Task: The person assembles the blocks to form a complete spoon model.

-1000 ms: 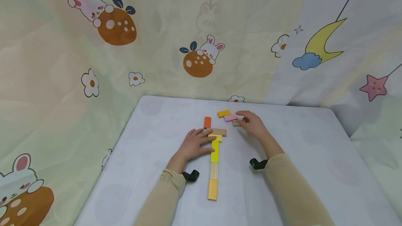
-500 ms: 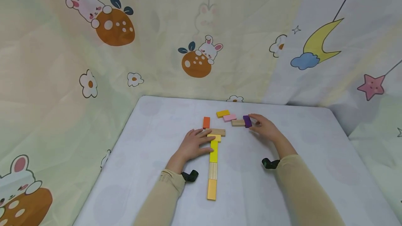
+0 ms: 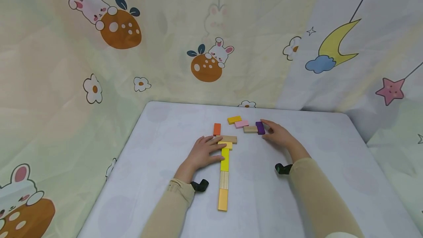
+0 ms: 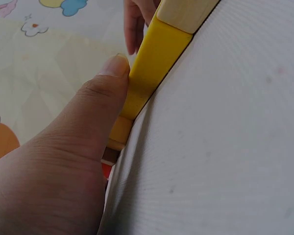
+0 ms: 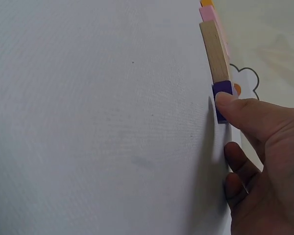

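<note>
On the table, my left hand (image 3: 203,153) lies with its fingers spread over a row of wooden blocks. Its thumb touches a bright yellow block (image 3: 225,162), and its fingertips reach a pale yellow block (image 3: 229,145) and a plain wood block (image 3: 230,139). Farther right, my right hand (image 3: 280,134) pinches a purple block (image 3: 260,128) between thumb and fingers. That block stands against the end of another plain wood block (image 3: 250,129). In the right wrist view, the thumb (image 5: 228,100) covers part of the purple block; the left wrist view shows the other thumb (image 4: 95,95) along the yellow block.
Pink (image 3: 241,124) and amber (image 3: 234,120) blocks continue the right-hand line to the left. An orange block (image 3: 216,129) stands behind the left hand. Toward the front, the row ends in a striped wood block (image 3: 224,180) and a light orange one (image 3: 223,199).
My right hand has shifted to the right, and the purple block now shows at the end of the plain wood block, turned slightly since half a second ago. The left hand stays put.
</note>
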`<control>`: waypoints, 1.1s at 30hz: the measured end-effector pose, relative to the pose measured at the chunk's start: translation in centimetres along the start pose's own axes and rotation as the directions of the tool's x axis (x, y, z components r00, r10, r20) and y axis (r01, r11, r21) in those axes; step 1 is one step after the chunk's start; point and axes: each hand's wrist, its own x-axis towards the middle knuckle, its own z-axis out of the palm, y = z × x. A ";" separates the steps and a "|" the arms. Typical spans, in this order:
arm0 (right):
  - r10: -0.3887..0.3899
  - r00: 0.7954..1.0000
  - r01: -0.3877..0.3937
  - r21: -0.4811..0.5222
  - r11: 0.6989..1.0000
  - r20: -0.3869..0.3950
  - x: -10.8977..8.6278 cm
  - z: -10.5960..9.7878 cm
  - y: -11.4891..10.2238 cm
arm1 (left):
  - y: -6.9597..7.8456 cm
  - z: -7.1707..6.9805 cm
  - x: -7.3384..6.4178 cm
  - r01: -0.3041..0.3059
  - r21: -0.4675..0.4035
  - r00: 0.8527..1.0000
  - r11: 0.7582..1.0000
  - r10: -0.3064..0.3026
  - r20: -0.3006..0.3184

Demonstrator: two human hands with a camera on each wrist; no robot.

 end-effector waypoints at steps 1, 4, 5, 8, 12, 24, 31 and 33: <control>0.003 1.000 -0.003 0.000 1.000 0.006 0.1 0.0 0.0 | 0.0 0.0 0.0 0.000 -0.001 1.000 1.000 0.000 0.000; 0.012 1.000 -0.013 0.007 1.000 0.020 0.4 0.0 -0.1 | 0.0 0.1 0.0 0.001 -0.009 1.000 1.000 -0.001 -0.001; 0.016 1.000 -0.016 0.006 1.000 0.020 0.4 0.0 -0.1 | 0.0 0.1 0.0 0.001 -0.011 1.000 1.000 -0.001 0.000; 0.015 1.000 -0.015 0.009 1.000 0.007 0.6 0.2 0.1 | 0.0 0.1 -0.1 0.000 -0.016 1.000 1.000 0.000 0.000; -0.009 1.000 0.008 -0.006 1.000 -0.027 0.6 0.4 0.3 | -0.1 0.0 -0.1 -0.006 -0.015 1.000 1.000 0.005 -0.001; -0.017 0.995 0.018 0.011 1.000 -0.101 0.3 0.7 0.4 | 0.2 -0.4 -0.1 -0.003 -0.030 1.000 1.000 0.004 0.005; 0.010 0.992 -0.003 0.056 0.998 -0.124 0.2 0.5 0.4 | 0.4 -0.7 -0.2 -0.001 -0.031 1.000 1.000 0.002 0.007; 0.015 0.991 -0.007 0.062 0.998 -0.130 0.1 0.4 0.2 | 0.4 -0.7 -0.2 0.000 -0.031 1.000 1.000 0.001 0.009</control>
